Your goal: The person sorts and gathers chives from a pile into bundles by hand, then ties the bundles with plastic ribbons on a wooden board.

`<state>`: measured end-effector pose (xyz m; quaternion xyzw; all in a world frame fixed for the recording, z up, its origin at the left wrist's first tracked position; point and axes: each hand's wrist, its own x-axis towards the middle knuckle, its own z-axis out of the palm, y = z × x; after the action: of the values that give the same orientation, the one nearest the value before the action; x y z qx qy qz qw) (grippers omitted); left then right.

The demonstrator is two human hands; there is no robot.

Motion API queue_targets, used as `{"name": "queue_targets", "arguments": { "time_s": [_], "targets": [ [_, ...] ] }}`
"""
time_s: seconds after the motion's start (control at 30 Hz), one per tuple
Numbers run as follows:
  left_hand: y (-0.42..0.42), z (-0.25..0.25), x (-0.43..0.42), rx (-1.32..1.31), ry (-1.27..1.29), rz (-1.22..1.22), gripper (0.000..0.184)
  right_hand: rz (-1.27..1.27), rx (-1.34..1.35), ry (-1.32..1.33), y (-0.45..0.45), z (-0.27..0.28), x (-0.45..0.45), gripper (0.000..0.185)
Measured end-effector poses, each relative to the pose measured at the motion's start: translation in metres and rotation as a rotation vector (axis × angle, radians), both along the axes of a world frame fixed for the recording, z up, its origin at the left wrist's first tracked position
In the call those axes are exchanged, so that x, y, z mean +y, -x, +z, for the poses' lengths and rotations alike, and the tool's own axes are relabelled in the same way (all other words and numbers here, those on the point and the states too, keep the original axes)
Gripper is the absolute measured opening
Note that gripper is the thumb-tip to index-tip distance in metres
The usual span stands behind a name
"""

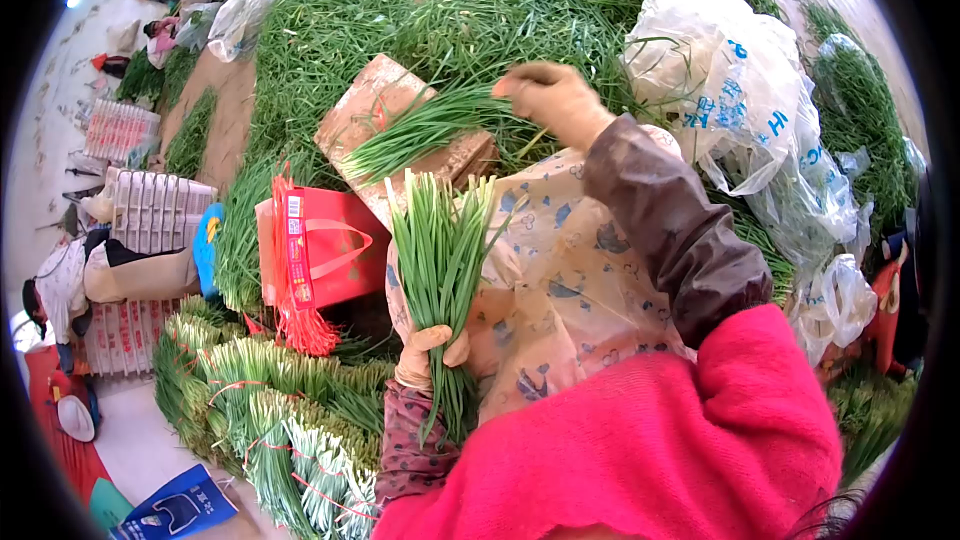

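My left hand (pixel 430 352), in a light glove, is wrapped round an upright bunch of green stalks (pixel 437 260), pale cut ends at the top. My right hand (pixel 556 100), gloved too, is raised above the right end of a loose pile of green stalks (pixel 425 133). Its fingers are bent and blurred, and whether they grip any stalks I cannot make out. That pile lies across a worn board (pixel 375 90) in front of me. A patterned plastic apron (pixel 570 290) covers my lap.
Beside the board stands a red bag (pixel 335 245) with red ties (pixel 305 325) hanging from it. Tied bundles (pixel 300 440) line the lower left. Loose greens (pixel 330 20) spread beyond the board. White plastic bags (pixel 720 80) lie at right. Other people (pixel 130 270) are at far left.
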<state>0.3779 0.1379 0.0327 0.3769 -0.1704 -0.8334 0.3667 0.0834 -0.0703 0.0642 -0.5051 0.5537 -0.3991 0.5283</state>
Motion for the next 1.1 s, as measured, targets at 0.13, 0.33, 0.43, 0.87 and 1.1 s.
{"name": "queue_targets", "arguments": {
  "time_s": [0.13, 0.33, 0.43, 0.87, 1.1],
  "targets": [
    [-0.021, -0.028, 0.005, 0.191, 0.017, -0.025, 0.066, -0.187, -0.099, -0.110, 0.037, -0.031, -0.019, 0.023],
    [-0.018, -0.020, -0.002, 0.364, 0.139, 0.125, 0.078, 0.389, 0.276, -0.152, 0.030, -0.040, 0.016, 0.041],
    [-0.014, -0.017, -0.005, 0.455, 0.163, 0.110, 0.079, 0.653, 0.094, -0.287, 0.000, -0.032, 0.038, 0.067],
    [0.000, -0.015, -0.010, 0.500, 0.262, 0.039, 0.075, 0.025, -1.023, -0.495, -0.069, -0.066, 0.058, 0.034],
    [0.006, -0.019, -0.009, 0.438, 0.221, 0.089, 0.079, -0.046, -0.479, -0.297, -0.056, -0.054, 0.043, 0.023]
  ]
}}
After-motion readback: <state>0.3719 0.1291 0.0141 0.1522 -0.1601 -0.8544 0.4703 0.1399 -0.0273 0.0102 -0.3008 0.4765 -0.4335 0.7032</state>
